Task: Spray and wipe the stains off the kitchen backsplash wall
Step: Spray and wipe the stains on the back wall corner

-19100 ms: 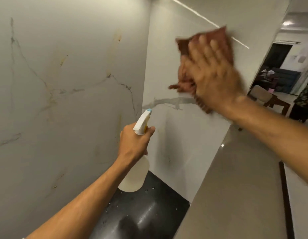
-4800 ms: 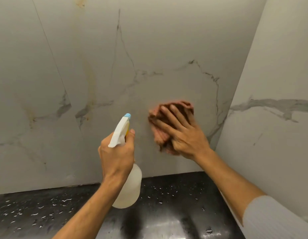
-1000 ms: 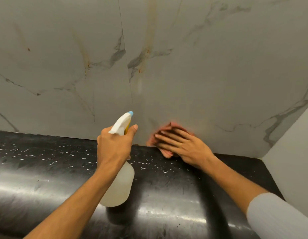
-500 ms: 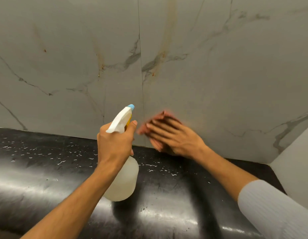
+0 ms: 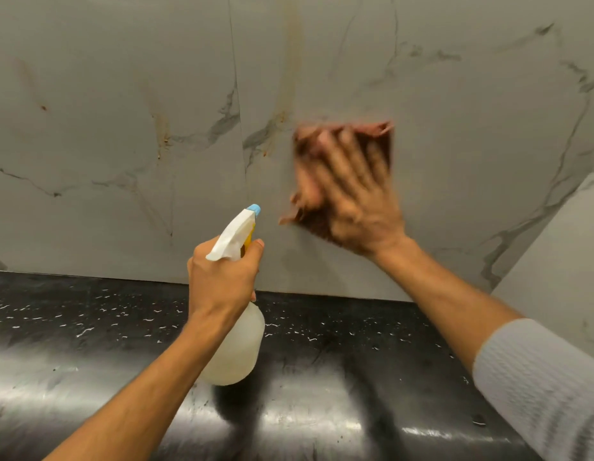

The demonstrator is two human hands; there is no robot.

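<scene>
Above the counter point(image 5: 89, 344), left hand point(image 5: 222, 281) gripping spray bottle point(image 5: 237, 347) — upright, nozzle toward wall point(image 5: 122, 78), right hand point(image 5: 359, 201) flat on cloth point(image 5: 309, 214).

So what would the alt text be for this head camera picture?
A person's right hand, blurred, presses a reddish-brown cloth against a marble-look backsplash marked with brownish streaks. The left hand holds a white spray bottle above a wet black countertop.
</scene>
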